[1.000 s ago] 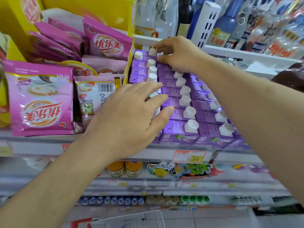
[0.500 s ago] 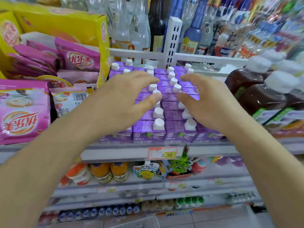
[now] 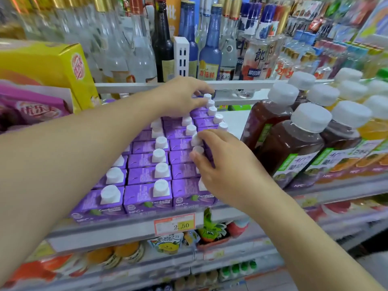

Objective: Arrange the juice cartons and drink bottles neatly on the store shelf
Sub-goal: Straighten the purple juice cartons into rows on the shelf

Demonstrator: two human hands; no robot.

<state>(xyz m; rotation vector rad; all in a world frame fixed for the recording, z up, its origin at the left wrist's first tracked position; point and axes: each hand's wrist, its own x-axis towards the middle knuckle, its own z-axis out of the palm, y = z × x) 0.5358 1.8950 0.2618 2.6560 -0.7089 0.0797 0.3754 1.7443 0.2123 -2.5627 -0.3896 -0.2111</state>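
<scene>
While reaching, both hands (image 3: 222,164) atop cartons (image 3: 147,175)

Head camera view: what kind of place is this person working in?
Most likely a small grocery or convenience store: rows of purple juice cartons with white caps fill a shelf with an orange price tag reading 2.50, and tall glass liquor bottles stand behind.
</scene>
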